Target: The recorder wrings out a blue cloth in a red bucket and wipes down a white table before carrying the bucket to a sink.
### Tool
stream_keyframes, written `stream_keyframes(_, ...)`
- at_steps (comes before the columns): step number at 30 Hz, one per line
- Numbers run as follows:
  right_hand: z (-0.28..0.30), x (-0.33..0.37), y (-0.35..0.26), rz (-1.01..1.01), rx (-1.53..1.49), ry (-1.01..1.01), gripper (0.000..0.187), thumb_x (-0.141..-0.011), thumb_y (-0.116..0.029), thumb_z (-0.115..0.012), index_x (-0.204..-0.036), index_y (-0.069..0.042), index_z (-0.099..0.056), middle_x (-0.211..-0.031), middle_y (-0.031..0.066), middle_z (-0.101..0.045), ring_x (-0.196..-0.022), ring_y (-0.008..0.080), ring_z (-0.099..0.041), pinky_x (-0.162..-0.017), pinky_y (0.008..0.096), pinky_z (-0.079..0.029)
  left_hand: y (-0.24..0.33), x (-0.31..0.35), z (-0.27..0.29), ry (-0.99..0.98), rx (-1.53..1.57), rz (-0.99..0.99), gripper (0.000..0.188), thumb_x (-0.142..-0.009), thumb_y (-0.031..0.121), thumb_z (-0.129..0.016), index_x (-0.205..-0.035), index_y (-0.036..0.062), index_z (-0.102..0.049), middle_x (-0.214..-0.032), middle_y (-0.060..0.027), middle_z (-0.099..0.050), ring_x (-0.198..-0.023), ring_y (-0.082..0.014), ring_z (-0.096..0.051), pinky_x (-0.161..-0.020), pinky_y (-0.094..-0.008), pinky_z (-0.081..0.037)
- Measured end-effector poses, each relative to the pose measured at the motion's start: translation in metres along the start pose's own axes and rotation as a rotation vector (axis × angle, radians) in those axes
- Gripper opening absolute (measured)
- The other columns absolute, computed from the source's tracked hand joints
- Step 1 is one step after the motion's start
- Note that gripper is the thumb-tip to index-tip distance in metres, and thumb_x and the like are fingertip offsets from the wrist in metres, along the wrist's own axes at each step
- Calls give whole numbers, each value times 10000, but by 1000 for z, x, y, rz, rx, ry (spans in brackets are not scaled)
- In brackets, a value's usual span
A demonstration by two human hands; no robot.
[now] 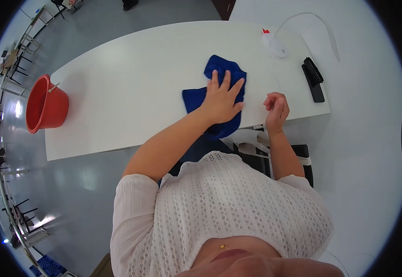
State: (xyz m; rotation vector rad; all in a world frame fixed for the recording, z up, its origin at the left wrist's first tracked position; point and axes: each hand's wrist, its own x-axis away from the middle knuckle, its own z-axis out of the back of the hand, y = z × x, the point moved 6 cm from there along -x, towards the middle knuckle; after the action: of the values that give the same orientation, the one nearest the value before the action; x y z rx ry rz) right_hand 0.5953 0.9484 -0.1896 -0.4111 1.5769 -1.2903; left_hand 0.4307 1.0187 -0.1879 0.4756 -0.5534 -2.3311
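We start at the fingers (pixel 232 84) of our left hand (pixel 220 102): they are spread and released, pressed flat on a dark blue cloth (pixel 216 69) rather than grasping it. The cloth lies crumpled on the white worktop (pixel 131 92), toward its near right part, with one end bunched beyond the fingertips and the other end hanging over the near edge below the wrist.

Our right hand (pixel 276 108) hovers just to the right of the cloth, apart from it. Its fingers are loosely curled inward and hold nothing; we cannot tell whether it rests on the worktop or floats just above it.

Farther out, a red bucket (pixel 46 104) sits at the far left end of the worktop, partly over its corner, well apart from both hands. At the far right corner lie a white spray bottle (pixel 275 44) with a red tip and, beside it, a flat black device (pixel 313 78).

How far the wiping has gone is a judgement only: the worktop looks evenly white, with no stains, streaks or wet patches that we can make out, so wiped and unwiped areas cannot be told apart. The cloth sits near the right; the wide stretch toward the bucket may remain to be covered.

Around the worktop we see grey floor and chairs at the left rim.
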Motion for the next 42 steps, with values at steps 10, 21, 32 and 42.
stream_keyframes(10, -67, -13, -55, 209, 482, -273, 328, -768, -228, -607, -1027, -37, -545, -1040, 158, -514, -967, 297, -491, -818, 365, -396, -50, 56, 115, 415, 295, -69, 524, -806, 181, -557, -1278, 58, -366, -1349, -192, -301, -1291, -360, -185, -1048, -434, -135)
stream_keyframes(21, -111, 4, -17, 129, 1100, -526, 605, -756, -413, -553, -1283, -169, -384, -1373, 252, -190, -1256, 476, -128, -936, 645, -166, -79, 175, 120, 417, -244, 291, 460, -810, 165, -531, -1246, 76, -413, -1361, -177, -280, -1292, -400, -122, -1021, -495, -156)
stream_keyframes(32, 36, -65, 52, -133, 1296, -349, 534, -777, -382, -522, -1278, -254, -390, -1335, 195, -322, -1237, 446, -219, -955, 584, -237, -88, 180, 110, 495, -284, 268, 464, -811, 159, -516, -1234, 10, -395, -1290, -180, -375, -1272, -366, -210, -1039, -473, -146)
stream_keyframes(42, 80, -115, 77, -405, 1377, -236, 593, -730, -428, -547, -1278, -277, -379, -1331, 170, -334, -1246, 422, -210, -967, 582, -208, -89, 180, 106, 460, -346, 300, 496, -791, 174, -549, -1243, 32, -401, -1303, -189, -363, -1264, -416, -199, -1011, -480, -209)
